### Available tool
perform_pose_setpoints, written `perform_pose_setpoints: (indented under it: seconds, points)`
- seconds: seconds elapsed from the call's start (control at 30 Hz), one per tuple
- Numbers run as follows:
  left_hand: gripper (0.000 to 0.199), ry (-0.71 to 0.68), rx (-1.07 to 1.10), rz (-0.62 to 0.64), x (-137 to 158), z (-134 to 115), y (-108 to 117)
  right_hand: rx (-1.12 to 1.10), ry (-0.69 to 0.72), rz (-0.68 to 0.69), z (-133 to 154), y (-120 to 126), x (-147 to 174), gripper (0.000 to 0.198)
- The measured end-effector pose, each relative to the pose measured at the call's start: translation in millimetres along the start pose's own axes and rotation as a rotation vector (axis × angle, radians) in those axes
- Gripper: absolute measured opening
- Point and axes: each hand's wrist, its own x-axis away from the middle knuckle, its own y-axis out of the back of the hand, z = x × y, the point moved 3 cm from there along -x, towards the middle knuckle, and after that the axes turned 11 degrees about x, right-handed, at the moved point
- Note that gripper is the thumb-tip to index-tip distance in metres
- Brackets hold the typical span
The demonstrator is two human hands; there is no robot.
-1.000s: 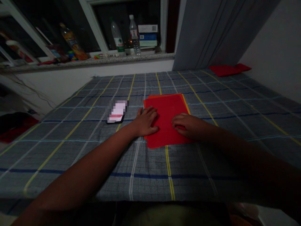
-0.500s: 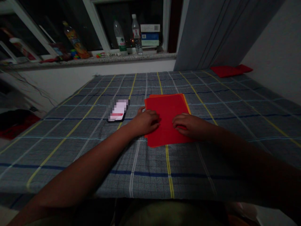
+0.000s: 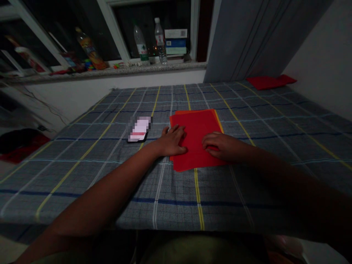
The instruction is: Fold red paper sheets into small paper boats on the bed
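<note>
So there's a stack of red paper (image 3: pixel 195 126) with orange-yellow edges peeking out, lying flat on a plaid cloth (image 3: pixel 178 190) right in front of the person. The left hand (image 3: pixel 173 141) has its fingers spread over the stack's left edge, while the right hand (image 3: pixel 216 145) rests on the right side with fingers curled, can't tell if they're pinching anything. Phone (image 3: pixel 139 129) with a pixelated screen lies just left of the left hand.
</note>
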Motion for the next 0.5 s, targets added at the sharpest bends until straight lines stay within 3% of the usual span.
perform_pose_setpoints:
  seconds: [0.13, 0.33, 0.5]
  points:
    - [0.089, -0.016, -0.001, 0.029, -0.6, 3.7, 0.3, -0.074, -0.017, -0.011, -12.3, 1.5, 4.0, 0.021]
    - [0.073, -0.089, -0.013, 0.001, 3.6, 5.8, 5.6, -0.163, -0.267, -0.043, -43.6, 3.1, 11.6, 0.035]
    - [0.074, -0.116, -0.039, -0.002, 8.1, 3.3, 10.6, -0.146, -0.215, 0.000, -39.3, 1.5, 9.1, 0.024]
